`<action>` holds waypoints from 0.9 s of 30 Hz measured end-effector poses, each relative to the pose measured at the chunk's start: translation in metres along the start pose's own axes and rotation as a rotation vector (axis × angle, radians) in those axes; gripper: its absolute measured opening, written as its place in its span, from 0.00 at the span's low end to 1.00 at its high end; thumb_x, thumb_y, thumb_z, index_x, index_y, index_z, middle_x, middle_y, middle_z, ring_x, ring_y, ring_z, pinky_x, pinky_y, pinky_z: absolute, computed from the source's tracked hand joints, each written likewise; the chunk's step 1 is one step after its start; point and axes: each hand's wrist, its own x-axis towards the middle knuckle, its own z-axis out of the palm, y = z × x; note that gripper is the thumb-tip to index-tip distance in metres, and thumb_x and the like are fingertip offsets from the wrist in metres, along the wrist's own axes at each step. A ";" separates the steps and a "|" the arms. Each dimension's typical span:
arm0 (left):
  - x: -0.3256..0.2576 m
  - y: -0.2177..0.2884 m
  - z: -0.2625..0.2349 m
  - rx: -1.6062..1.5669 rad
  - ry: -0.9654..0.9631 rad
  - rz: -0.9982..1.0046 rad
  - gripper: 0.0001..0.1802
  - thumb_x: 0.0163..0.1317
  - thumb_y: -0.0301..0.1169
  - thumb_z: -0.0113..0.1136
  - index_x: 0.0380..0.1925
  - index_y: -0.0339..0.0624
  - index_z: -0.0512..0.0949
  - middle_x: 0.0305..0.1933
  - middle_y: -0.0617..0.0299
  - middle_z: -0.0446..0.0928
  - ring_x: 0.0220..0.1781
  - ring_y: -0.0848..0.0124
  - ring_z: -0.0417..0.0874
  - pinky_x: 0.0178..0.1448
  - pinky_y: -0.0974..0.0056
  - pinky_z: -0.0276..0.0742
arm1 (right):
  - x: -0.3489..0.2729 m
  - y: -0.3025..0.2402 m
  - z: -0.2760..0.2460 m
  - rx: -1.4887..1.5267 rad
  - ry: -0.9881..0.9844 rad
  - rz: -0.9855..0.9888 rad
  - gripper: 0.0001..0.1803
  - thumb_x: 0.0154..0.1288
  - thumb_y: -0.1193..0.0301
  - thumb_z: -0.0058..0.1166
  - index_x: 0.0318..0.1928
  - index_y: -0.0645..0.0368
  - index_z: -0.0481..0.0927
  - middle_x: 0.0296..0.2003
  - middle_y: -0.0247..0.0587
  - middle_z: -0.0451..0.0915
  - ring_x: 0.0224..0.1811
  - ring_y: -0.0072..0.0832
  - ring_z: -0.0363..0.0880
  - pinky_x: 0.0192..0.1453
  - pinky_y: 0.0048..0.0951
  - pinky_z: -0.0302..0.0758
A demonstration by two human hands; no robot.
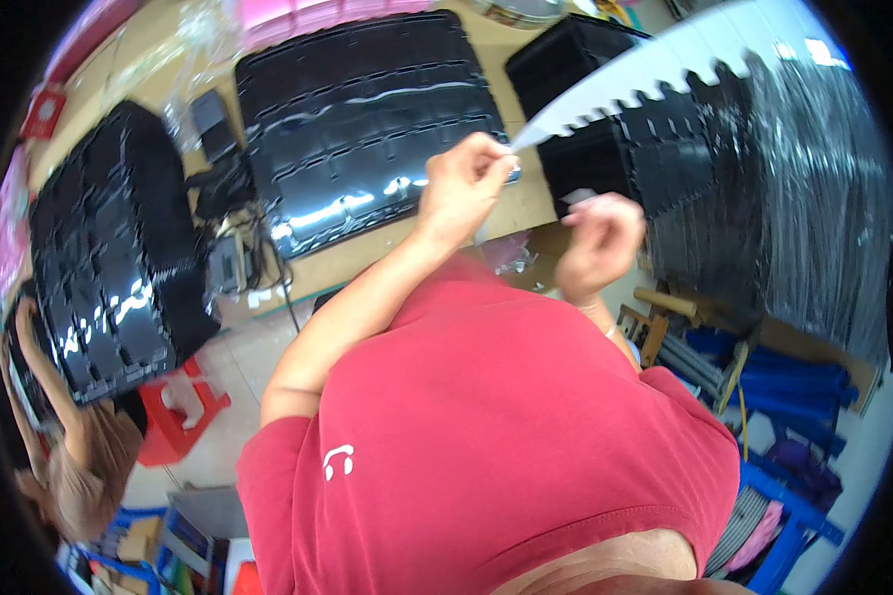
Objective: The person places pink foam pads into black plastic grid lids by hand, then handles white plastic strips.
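My left hand (461, 190) is closed, with thumb and forefinger pinched at the pointed end of a long white strip (655, 71). The strip has a notched lower edge and stretches up to the right. My right hand (602, 243) is a little lower and to the right, its fingers curled and slightly blurred. A small whitish piece (578, 196) shows at its fingertips. Beyond my left hand, a glossy black plastic sheet (362, 124) with rows of slits lies on the table (523, 203). Black panels (665, 149) with a toothed edge stand below the strip.
Another black slotted stack (94, 258) is on the left, with another person's arms (50, 367) beside it. Cables (258, 253) and a dark box (211, 124) lie between the stacks. A red stool (179, 415) stands lower left; film-wrapped sheets (814, 198) rise at right.
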 end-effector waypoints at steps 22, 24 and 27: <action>-0.045 0.021 -0.033 0.010 -0.556 0.169 0.06 0.57 0.26 0.63 0.26 0.36 0.78 0.22 0.56 0.80 0.24 0.70 0.81 0.30 0.63 0.73 | 0.001 -0.032 0.253 0.268 -1.449 -0.627 0.06 0.61 0.70 0.55 0.32 0.60 0.75 0.33 0.44 0.78 0.40 0.44 0.76 0.46 0.40 0.72; -0.044 0.018 -0.036 -0.001 -0.548 0.178 0.06 0.59 0.26 0.62 0.26 0.36 0.77 0.20 0.57 0.79 0.22 0.74 0.78 0.28 0.65 0.69 | -0.004 -0.032 0.256 0.224 -1.402 -0.664 0.05 0.60 0.72 0.55 0.31 0.60 0.75 0.32 0.44 0.78 0.41 0.44 0.76 0.46 0.41 0.72; -0.042 0.014 -0.036 -0.030 -0.582 0.180 0.06 0.59 0.26 0.62 0.26 0.36 0.77 0.20 0.57 0.79 0.22 0.74 0.77 0.27 0.66 0.69 | -0.004 -0.031 0.257 0.255 -1.349 -0.667 0.08 0.56 0.70 0.60 0.32 0.60 0.76 0.30 0.44 0.78 0.39 0.43 0.77 0.45 0.39 0.73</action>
